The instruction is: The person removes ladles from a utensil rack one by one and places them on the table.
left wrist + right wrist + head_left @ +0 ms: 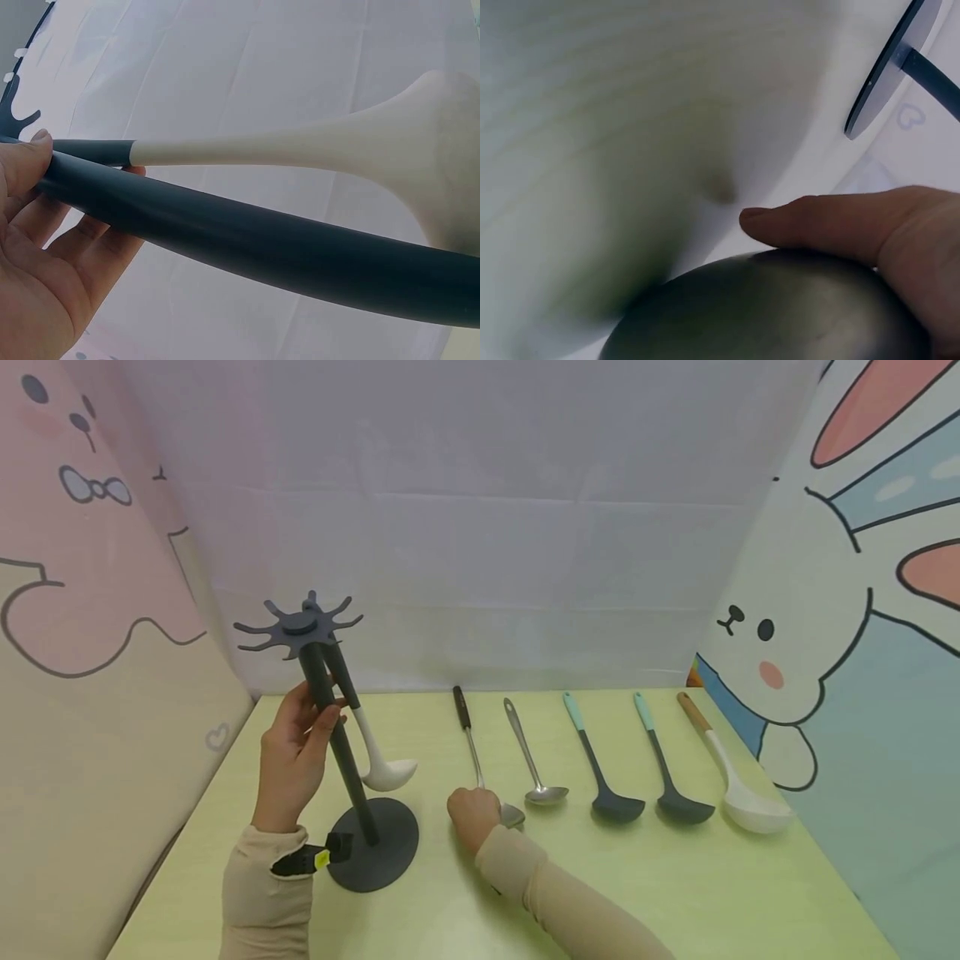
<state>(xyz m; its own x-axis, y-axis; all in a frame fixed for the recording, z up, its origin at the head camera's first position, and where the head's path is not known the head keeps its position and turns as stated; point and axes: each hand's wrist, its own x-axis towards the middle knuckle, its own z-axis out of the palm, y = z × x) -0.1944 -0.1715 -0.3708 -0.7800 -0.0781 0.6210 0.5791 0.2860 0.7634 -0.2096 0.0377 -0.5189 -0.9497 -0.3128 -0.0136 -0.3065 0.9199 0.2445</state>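
My left hand holds the upper part of the black post of a utensil stand, thumb in front and fingers behind. From the stand's hooked top hangs a white ladle with a dark handle; the fingers come close to that handle in the left wrist view. Over on the table, my right hand grips a metal ladle with a black handle, low on its shaft. Close to the right wrist camera, the bowl hides the fingers, while the thumb lies straight above it.
To the right lie a smaller metal ladle, two dark ladles with mint handles, and a white ladle with a wooden-coloured handle. The stand's round base rests on the pale table. Printed cloth surrounds the table.
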